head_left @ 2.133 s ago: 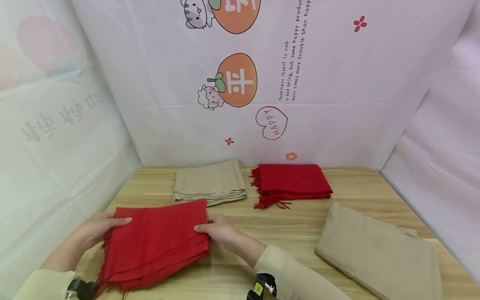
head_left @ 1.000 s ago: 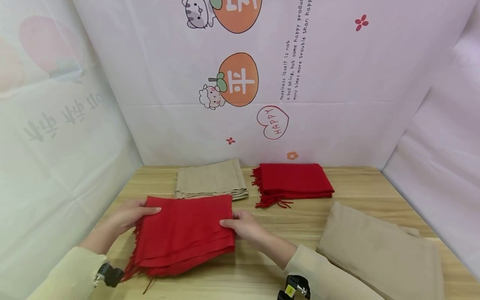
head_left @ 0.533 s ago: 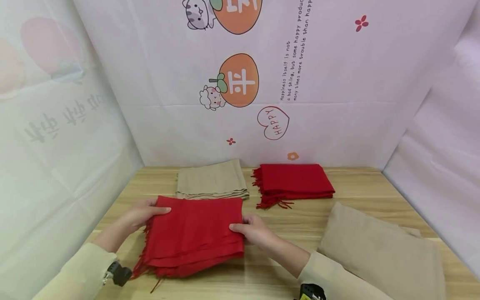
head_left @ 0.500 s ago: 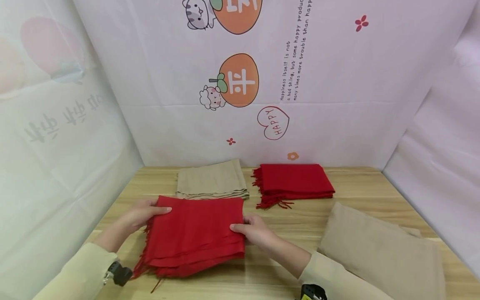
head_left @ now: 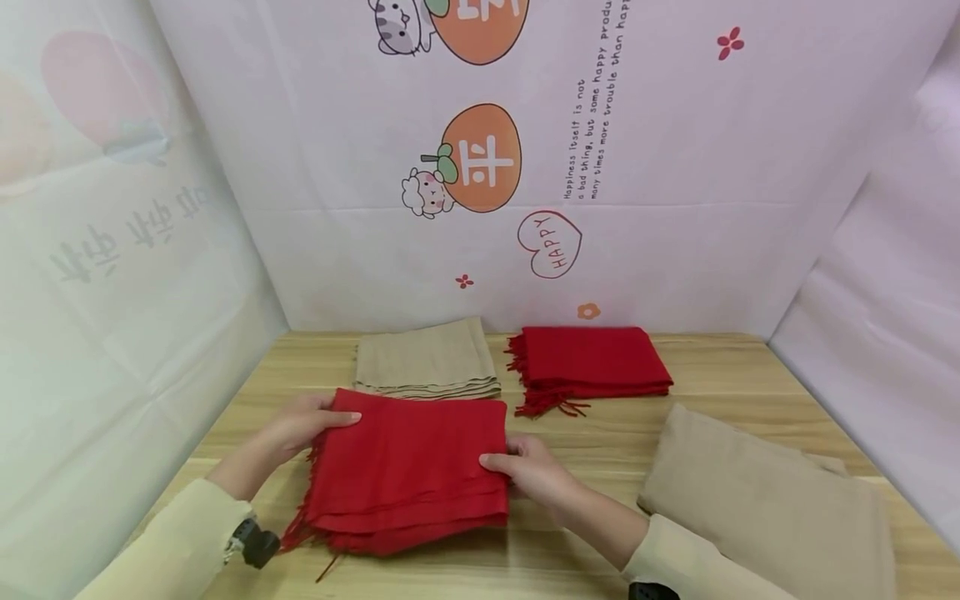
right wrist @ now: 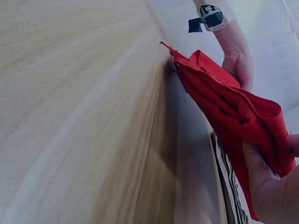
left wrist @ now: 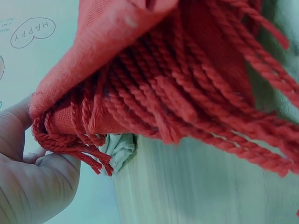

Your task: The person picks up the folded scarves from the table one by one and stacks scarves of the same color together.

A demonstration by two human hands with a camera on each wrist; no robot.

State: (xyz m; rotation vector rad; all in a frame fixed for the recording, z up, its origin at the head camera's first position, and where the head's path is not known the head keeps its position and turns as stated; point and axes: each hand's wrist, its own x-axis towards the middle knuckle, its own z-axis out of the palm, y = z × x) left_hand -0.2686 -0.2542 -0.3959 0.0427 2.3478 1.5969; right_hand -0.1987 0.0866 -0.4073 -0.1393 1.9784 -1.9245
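Between both hands hangs a folded red scarf (head_left: 412, 467), its twisted fringe on the left side. My left hand (head_left: 300, 427) pinches the scarf's upper left corner, thumb on top and fingers hidden beneath. On the opposite edge, my right hand (head_left: 536, 471) grips the folded layers with the thumb over the front. The left wrist view shows the fringe (left wrist: 154, 88) close up, dangling by the left hand (left wrist: 37, 172). From the right wrist view, the scarf (right wrist: 224, 102) is tilted, its far edge low over the tabletop, and the right hand (right wrist: 275, 191) holds the near end.
Behind the held scarf lies a folded beige cloth (head_left: 427, 354), partly covered by it in the head view. A second red fringed scarf (head_left: 592, 360) lies folded at the back. A larger folded beige cloth (head_left: 772, 500) lies at right on the wooden table (head_left: 585, 575). Printed white sheets surround it.
Both hands have carried the red scarf from the left side toward the middle of the table, keeping their grips. The other folded cloths have stayed in place.
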